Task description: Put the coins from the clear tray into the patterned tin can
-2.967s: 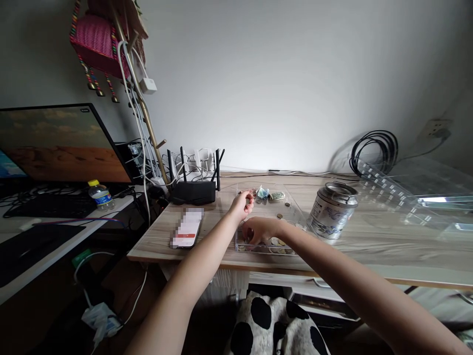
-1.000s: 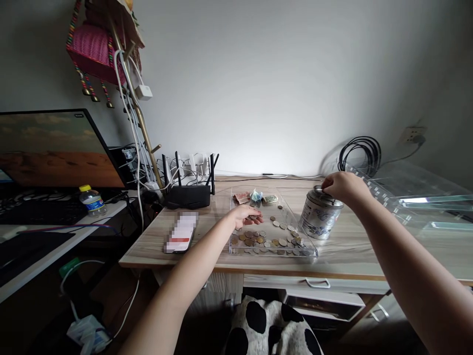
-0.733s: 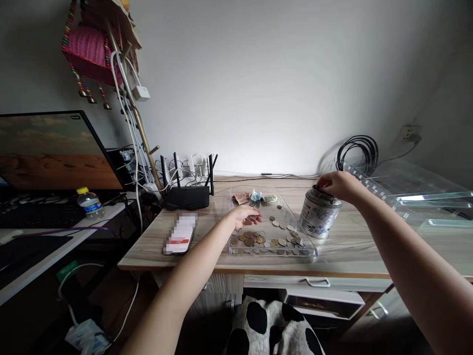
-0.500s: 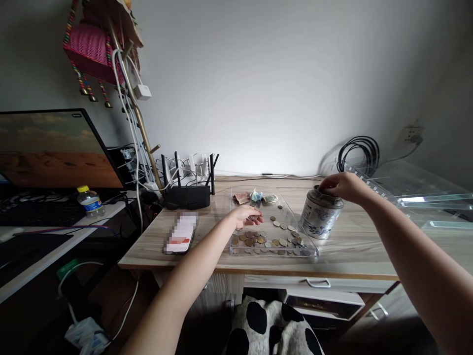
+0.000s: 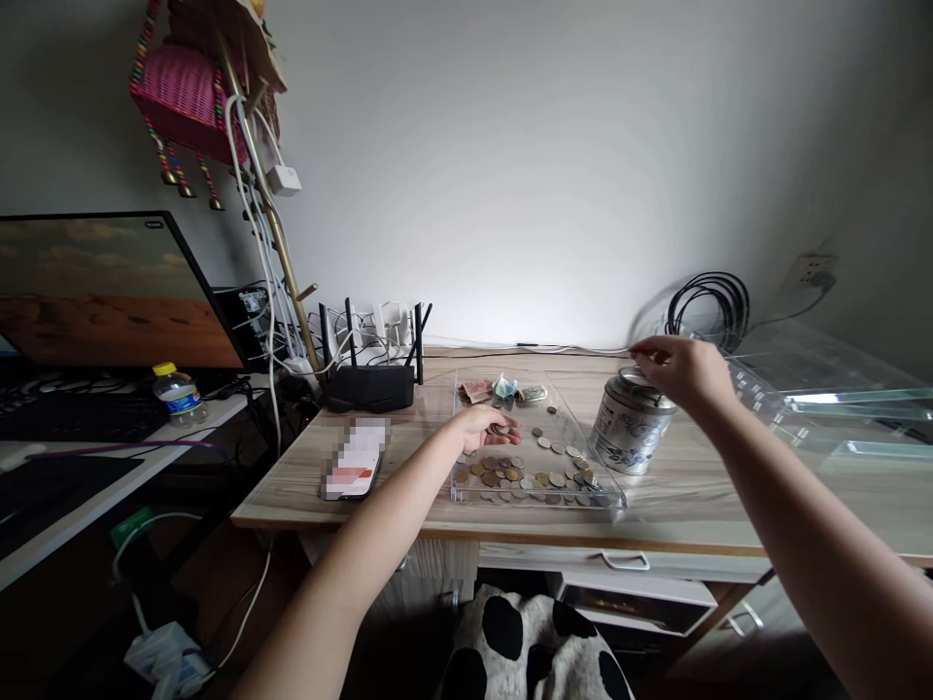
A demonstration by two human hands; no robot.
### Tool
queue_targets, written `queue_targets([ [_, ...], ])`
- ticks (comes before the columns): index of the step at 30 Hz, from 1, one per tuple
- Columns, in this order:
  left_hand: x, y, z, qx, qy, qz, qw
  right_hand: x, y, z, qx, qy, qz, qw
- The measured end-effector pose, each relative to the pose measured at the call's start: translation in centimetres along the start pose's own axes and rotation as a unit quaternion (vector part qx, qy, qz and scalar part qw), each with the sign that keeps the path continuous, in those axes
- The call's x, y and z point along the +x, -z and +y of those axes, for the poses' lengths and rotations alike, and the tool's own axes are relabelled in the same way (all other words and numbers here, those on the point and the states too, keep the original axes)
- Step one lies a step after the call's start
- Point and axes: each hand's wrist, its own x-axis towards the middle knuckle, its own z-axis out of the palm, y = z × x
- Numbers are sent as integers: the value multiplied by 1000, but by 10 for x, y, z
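Your two hands are apart. Your left hand (image 5: 490, 428) is loosely cupped, palm up, with coins (image 5: 502, 430) resting in it, above the clear tray (image 5: 569, 425). Your right hand (image 5: 685, 365) is raised over the tin (image 5: 633, 430), fingers bent; whether they pinch anything, you cannot tell. The tin stands upright on the tabletop (image 5: 700, 496), just right of the tray, where loose coins (image 5: 512, 474) lie near and crumpled notes (image 5: 531, 393) far.
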Motion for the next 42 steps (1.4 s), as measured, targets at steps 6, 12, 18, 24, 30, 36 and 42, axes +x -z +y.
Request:
queue_targets([
  [6, -5, -2, 3, 26, -3, 0, 1000, -47, -50, -72, 132, 149, -164, 966],
  [12, 0, -5, 1, 89, -10, 60, 994, -59, -101, -90, 173, 140, -226, 948],
  [18, 0, -6, 1, 85, 9, 24, 996, -53, -117, -79, 216, 73, -302, 926],
  [24, -2, -4, 3, -1, 9, 5, 1000, -51, -80, -73, 156, 63, -152, 974],
  [30, -1, -4, 3, 18, -1, 45, 999, -17, -6, -7, -7, -19, 26, 999],
  [36, -4, -6, 3, 77, 1, 1, 997, 13, -1, 39, -28, 3, -143, 989],
  [42, -1, -2, 1, 92, -13, 11, 996, 19, 2, 31, -31, 20, -200, 979],
])
